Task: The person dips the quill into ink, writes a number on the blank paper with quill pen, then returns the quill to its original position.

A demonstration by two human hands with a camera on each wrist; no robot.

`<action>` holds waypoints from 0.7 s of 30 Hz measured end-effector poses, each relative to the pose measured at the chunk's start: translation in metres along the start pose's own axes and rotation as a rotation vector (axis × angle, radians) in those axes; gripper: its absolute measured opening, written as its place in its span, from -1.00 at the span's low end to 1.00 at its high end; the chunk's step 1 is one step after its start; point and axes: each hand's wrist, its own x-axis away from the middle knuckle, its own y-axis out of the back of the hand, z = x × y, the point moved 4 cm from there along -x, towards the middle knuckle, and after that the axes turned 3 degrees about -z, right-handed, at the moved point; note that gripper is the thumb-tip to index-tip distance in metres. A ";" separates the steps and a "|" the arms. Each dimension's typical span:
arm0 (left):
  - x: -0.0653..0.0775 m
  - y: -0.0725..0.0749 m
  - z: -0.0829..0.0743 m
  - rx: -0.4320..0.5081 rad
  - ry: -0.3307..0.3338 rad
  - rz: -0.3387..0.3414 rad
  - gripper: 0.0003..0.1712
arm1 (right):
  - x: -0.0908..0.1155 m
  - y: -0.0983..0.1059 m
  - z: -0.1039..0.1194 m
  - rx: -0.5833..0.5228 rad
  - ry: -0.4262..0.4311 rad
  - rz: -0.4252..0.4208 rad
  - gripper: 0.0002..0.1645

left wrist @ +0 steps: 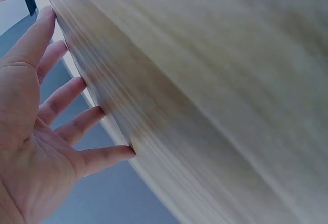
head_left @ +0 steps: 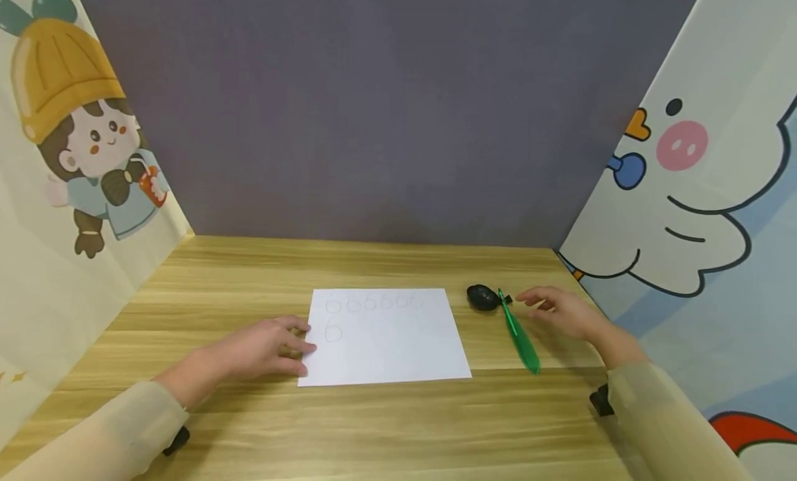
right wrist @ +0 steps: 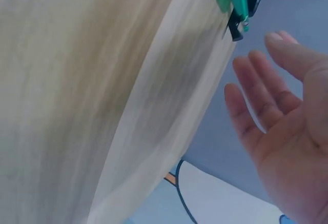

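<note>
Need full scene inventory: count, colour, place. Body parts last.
Wood-grain tabletop: 1, light brown, foreground
Rectangular paper sheet: 1, white, mid-tabletop
Handwritten 6s: 7, faint grey, on the sheet
Slender, leaf-ended pen-like item: 1, green, right of the sheet
Rounded, tabbed item: 1, black, at the pen-like item's narrow end
Flat upright backdrop: 1, grey, behind the tabletop
Cartoon-printed side walls: 2, cream left, white-blue right
Small wrist-worn devices: 2, black, one per arm
Long sleeves: 2, beige, lower left and right
Left hand: 1, bare, at the sheet's left edge
Right hand: 1, bare, right of the pen-like item

Head view bright, evenly lit; soft shadows on tabletop; wrist views hazy.
</note>
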 end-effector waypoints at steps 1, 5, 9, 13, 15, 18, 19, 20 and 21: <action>0.000 0.000 0.000 0.001 0.001 0.000 -0.40 | -0.003 0.000 -0.003 -0.006 0.001 0.003 -0.60; 0.000 0.000 0.001 0.004 0.002 0.002 -0.41 | -0.012 -0.001 -0.011 -0.017 0.000 0.012 -0.65; 0.000 0.000 0.001 0.005 0.006 0.003 -0.42 | -0.018 -0.002 -0.016 -0.023 0.000 0.024 -0.67; 0.001 0.000 0.000 0.006 0.008 0.000 -0.41 | -0.024 -0.003 -0.017 -0.039 -0.009 0.049 -0.66; 0.001 0.000 0.000 0.006 0.009 -0.001 -0.40 | -0.026 -0.005 -0.017 -0.045 -0.013 0.068 -0.65; 0.001 0.000 0.001 0.006 0.012 0.001 -0.40 | -0.027 -0.007 -0.019 -0.062 -0.030 0.103 -0.64; 0.001 0.000 0.001 0.005 0.011 0.002 -0.40 | -0.028 -0.009 -0.020 -0.069 -0.042 0.113 -0.64; 0.001 0.000 0.001 0.004 0.010 0.003 -0.40 | -0.028 -0.009 -0.021 -0.075 -0.047 0.124 -0.63; 0.000 0.000 0.001 0.002 0.009 0.004 -0.40 | -0.028 -0.010 -0.021 -0.082 -0.057 0.134 -0.63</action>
